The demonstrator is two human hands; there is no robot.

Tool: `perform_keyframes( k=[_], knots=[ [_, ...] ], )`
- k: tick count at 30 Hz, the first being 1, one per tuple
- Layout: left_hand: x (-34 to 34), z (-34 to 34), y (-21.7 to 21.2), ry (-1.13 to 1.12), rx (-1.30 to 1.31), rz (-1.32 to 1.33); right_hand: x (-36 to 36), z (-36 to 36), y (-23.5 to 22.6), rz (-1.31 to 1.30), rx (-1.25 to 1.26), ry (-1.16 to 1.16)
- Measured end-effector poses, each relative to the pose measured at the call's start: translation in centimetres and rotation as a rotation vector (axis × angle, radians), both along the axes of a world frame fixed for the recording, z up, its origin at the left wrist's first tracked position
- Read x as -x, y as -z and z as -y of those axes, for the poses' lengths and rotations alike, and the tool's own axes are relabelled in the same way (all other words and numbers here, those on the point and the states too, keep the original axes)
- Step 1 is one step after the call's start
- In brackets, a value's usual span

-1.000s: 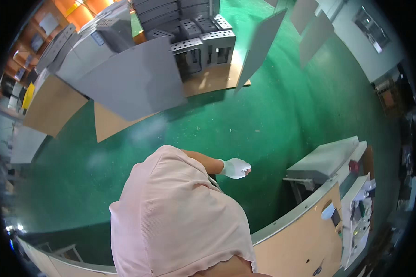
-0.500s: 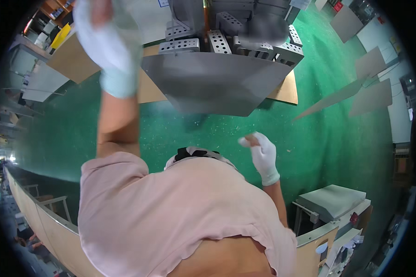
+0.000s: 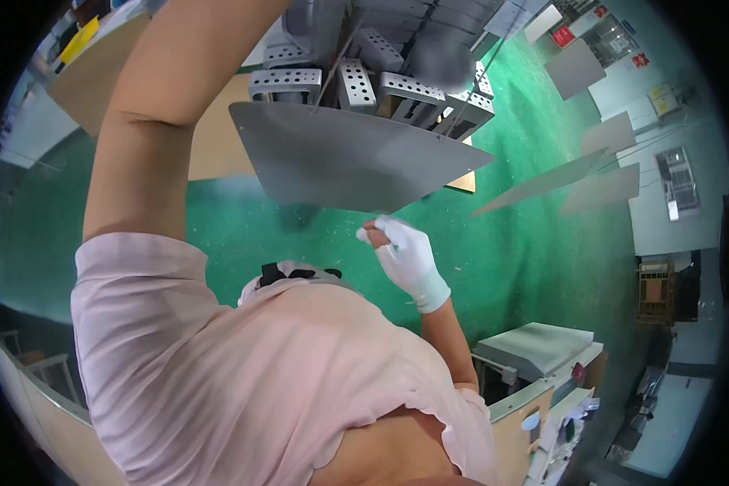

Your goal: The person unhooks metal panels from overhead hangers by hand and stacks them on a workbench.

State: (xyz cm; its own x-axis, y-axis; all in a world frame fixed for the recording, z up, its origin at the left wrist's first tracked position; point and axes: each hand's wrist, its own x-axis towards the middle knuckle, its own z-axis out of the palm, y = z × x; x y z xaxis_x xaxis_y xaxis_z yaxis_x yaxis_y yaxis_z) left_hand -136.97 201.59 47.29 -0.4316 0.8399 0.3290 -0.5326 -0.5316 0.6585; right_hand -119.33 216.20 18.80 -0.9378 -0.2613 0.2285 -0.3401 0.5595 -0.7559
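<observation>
Grey metal sheet (image 3: 356, 158) just above gloved right hand (image 3: 409, 259), apart from grip

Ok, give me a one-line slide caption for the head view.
Gloved right hand below a hanging grey metal sheet, left arm raised, above a green floor.

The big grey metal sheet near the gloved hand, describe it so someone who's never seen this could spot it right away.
Start from the green floor and look to the stack of perforated grey metal boxes on the brown board. The grey metal sheet hangs in front of them, just above the right hand. Unlike the boxes it is flat, smooth and unperforated, and far larger than the other grey panels.
</observation>
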Motion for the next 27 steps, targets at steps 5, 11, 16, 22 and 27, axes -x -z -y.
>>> perform_keyframes(
  k=[5,11,16,22,27],
  knots=[
    [0.0,-4.2,1.5,-0.032,-0.079,-0.225,-6.1,-3.5,4.1,0.089,0.231,0.369],
    [0.3,-5.6,2.8,-0.401,-0.142,-0.765,-9.8,-4.1,4.8,0.183,0.385,0.507],
    [-1.1,-5.4,2.5,0.302,-0.29,0.43,-9.9,-4.1,3.2,0.114,0.36,0.554],
    [-0.5,-5.2,3.1,-0.354,-0.305,-0.751,-5.7,-4.3,-1.5,-0.15,0.15,0.554],
    [-1.4,-3.6,2.6,-0.245,-0.187,-0.394,-0.9,-3.9,-6.1,-0.38,-0.33,0.554]
  ],
)
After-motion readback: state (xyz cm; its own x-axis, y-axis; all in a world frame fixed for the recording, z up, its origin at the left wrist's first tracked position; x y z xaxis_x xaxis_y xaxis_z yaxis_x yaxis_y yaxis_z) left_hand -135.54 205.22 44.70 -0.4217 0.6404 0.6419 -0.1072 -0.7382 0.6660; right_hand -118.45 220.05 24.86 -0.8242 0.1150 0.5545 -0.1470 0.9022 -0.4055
